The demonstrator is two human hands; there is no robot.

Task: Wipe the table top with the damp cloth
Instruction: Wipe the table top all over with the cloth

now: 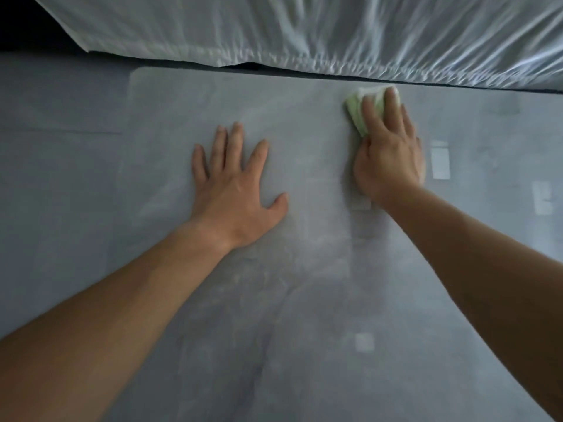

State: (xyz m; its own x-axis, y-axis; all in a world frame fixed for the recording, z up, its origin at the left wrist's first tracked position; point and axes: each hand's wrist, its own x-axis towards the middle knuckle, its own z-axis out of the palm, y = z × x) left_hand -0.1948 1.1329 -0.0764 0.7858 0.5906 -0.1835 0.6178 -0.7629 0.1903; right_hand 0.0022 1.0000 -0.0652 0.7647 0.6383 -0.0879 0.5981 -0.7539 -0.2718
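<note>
The cloth is pressed under straight fingers of the right hand; left hand splayed flat on grey table top, white sheeting beyond.

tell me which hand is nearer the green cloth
Right. The right hand presses on the cloth near the table's far edge; the left hand lies flat on the table, apart to the cloth's left.

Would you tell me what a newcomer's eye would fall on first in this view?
The right hand presses a bunched green and white cloth onto the grey table top near its far edge. The left hand lies flat, fingers spread, to the left of it. Crinkled white sheeting runs along the table's far side.
</note>
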